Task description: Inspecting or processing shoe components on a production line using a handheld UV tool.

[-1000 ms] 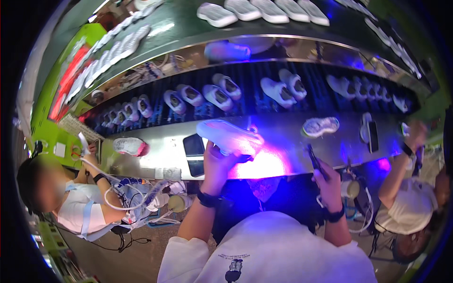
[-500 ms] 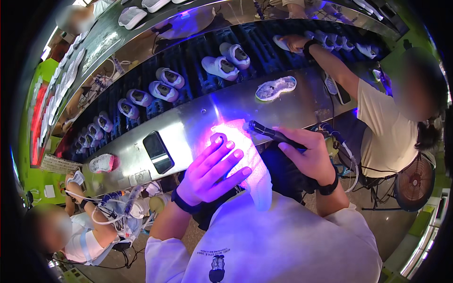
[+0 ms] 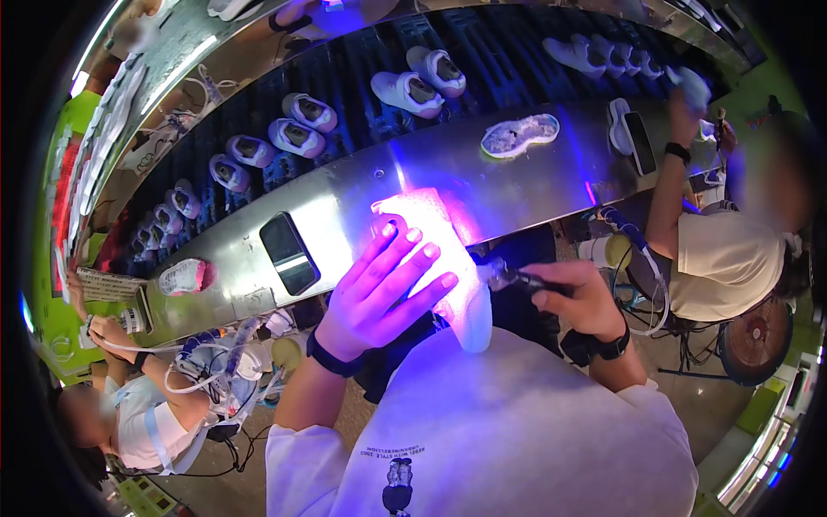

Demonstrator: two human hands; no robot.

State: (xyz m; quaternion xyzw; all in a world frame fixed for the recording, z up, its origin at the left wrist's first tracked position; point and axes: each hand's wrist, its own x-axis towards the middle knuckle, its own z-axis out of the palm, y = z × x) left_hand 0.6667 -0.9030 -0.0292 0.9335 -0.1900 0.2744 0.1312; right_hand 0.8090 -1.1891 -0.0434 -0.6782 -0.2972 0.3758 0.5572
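Head view, metal bench [image 3: 530, 191], slatted track [image 3: 504, 65], left hand [image 3: 366, 306] spread open on shoe [image 3: 470, 310], right hand [image 3: 581, 297] gripping brush [image 3: 506, 278]

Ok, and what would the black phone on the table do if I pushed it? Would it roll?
The black phone probably wouldn't roll or tip, because it's thin and lies flat. It would likely slide instead, since the metal table looks smooth. Its shiny, glassy-looking face might feel slippery too.
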